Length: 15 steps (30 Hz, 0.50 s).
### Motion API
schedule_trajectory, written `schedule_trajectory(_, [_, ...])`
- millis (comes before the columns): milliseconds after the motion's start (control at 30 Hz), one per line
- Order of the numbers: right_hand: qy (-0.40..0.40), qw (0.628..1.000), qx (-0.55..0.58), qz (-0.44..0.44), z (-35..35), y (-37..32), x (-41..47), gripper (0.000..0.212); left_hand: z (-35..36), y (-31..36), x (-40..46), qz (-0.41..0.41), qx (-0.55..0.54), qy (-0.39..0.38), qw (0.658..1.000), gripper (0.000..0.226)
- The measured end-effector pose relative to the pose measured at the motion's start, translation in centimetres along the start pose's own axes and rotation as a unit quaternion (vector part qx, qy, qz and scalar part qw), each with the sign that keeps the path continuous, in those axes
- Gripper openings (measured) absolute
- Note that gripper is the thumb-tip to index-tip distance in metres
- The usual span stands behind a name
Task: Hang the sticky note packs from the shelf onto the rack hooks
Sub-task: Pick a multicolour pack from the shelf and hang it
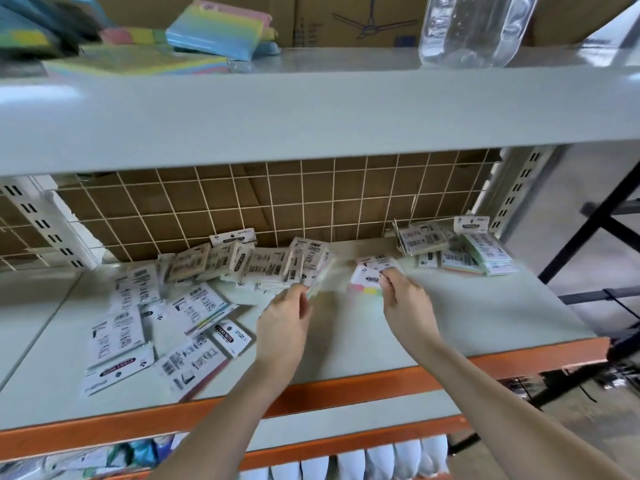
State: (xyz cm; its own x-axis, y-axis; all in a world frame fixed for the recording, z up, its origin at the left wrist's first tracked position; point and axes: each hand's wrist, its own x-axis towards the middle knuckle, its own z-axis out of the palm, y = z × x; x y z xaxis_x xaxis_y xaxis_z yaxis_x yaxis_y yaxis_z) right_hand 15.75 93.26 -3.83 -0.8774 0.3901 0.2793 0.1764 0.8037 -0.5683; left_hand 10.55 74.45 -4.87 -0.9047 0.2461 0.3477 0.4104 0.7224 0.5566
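Many white sticky note packs (194,306) lie scattered on the grey shelf (467,320), most at the left and middle. A smaller pile of packs (460,247) sits at the back right. My left hand (284,323) pinches a blurred pack (320,278) at its edge, lifted off the shelf. My right hand (403,299) pinches another pack (369,277) with a coloured strip along its lower edge. A white wire grid rack (277,199) stands behind the shelf; no hooks are plainly visible on it.
An upper shelf (311,109) overhangs the work area and carries colourful pads (218,29), cardboard boxes and a clear plastic bag (474,29). Slotted uprights (45,223) flank the grid. Black metal legs (595,237) stand to the right. An orange beam (346,386) edges the shelf front.
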Motion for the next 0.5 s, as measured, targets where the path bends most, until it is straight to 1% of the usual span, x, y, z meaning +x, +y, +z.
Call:
schedule_trajectory(67, [0.022, 0.998, 0.046, 0.033, -0.7, -0.3, 0.7, 0.019, -0.3, 0.5, 0.3, -0.056, -0.118, 0.033, 0.991, 0.01])
schedule_trajectory(133, [0.025, 0.989, 0.113, 0.087, -1.2, -0.4, 1.4, 0.022, -0.6, 1.0, 1.2, -0.146, -0.24, 0.042, 0.959, 0.017])
schedule_trajectory(233, [0.008, 0.956, 0.231, 0.18, -1.8, -0.1, 1.7, 0.024, -0.6, 1.9, 2.1, -0.269, -0.413, 0.028, 0.87, 0.026])
schedule_trajectory(300, [-0.015, 0.922, 0.296, 0.249, -2.3, 0.0, 1.6, 0.027, -0.3, 2.5, 2.3, -0.313, -0.478, 0.016, 0.821, 0.027])
schedule_trajectory(367, [-0.056, 0.892, 0.328, 0.305, -2.6, 0.2, 1.1, 0.026, 0.1, 3.1, 2.1, -0.353, -0.533, 0.009, 0.768, 0.023])
schedule_trajectory(433, [-0.103, 0.874, 0.34, 0.331, -2.7, 0.5, 0.5, 0.03, 0.6, 3.8, 2.0, -0.39, -0.589, 0.004, 0.708, 0.02])
schedule_trajectory(500, [-0.136, 0.857, 0.367, 0.336, -2.9, 0.5, -0.1, 0.034, 0.9, 4.7, 1.9, -0.414, -0.636, -0.002, 0.651, 0.02])
